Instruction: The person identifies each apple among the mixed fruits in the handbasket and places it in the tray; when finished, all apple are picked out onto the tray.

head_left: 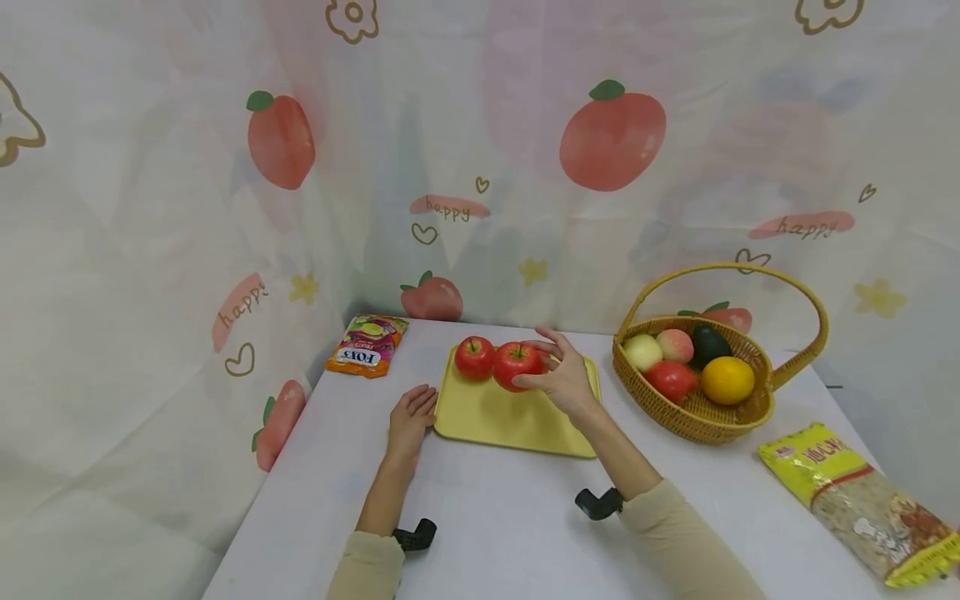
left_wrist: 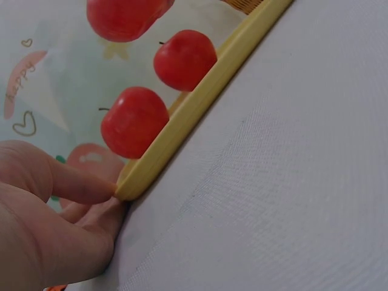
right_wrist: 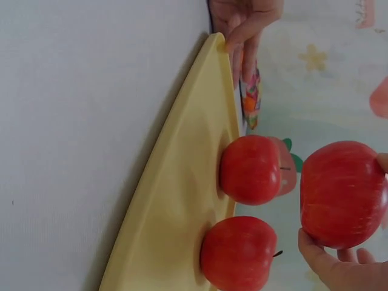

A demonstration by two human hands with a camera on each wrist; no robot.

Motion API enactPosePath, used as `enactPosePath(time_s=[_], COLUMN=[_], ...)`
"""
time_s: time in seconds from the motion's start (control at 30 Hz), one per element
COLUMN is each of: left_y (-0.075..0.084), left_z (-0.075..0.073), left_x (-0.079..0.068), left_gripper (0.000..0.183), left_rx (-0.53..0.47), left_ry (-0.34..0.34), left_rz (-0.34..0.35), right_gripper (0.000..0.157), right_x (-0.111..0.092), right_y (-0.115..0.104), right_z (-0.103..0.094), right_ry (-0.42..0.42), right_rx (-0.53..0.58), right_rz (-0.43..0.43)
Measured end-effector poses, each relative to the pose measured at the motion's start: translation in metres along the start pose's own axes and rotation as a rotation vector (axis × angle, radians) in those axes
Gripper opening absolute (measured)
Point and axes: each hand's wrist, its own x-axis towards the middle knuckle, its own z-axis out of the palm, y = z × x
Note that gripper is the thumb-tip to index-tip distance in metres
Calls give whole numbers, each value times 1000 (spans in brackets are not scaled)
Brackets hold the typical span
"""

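Observation:
My right hand point(head_left: 558, 379) grips a red apple point(head_left: 517, 365) between thumb and fingers, raised over the yellow tray point(head_left: 517, 433). In the right wrist view the held apple point(right_wrist: 344, 194) is apart from two other red apples. Those two, a nearer apple point(right_wrist: 238, 253) and a farther apple point(right_wrist: 250, 170), rest on the tray; from the head only one tray apple point(head_left: 474, 358) shows, the other hidden. At the tray's left edge, my left hand point(head_left: 411, 417) lies on the table with extended fingers alongside. A digit of it touches the tray corner point(left_wrist: 126, 189).
Right of the tray stands a wicker basket point(head_left: 697, 429) with a tall handle, holding several fruits. A yellow-topped food bag point(head_left: 862, 500) lies at the right edge. Behind the left hand is a Fox's candy bag point(head_left: 367, 346). Printed cloth point(head_left: 510, 275) hangs behind the table.

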Motion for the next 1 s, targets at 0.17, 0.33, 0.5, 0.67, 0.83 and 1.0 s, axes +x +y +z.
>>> enactPosePath(time_s=[0.17,0.33,0.5,0.67,0.83,1.0], left_y=[-1,-1,0,2,1,2], left_z=[0,0,1,1,0,1], left_x=[-1,-1,0,0,1,0], left_gripper=[61,62,61,60,60,61], left_rx=[3,-4,3,18,14,11], left_ry=[4,-1,3,4,1,2], left_rz=[-2,10,-1,-14,-12,-15], right_gripper=[94,91,85,84,86,89], right_x=[0,0,2,2,5,5], right_y=[3,8,10,12,18,25], right_z=[9,19,31,43,54,64], right_ry=[-11,-26,-18,-15,-28,-49], right_rx=[13,-13,-23,-18,-27,-35], right_rz=[-4,-25,-50,-55,-40,-11])
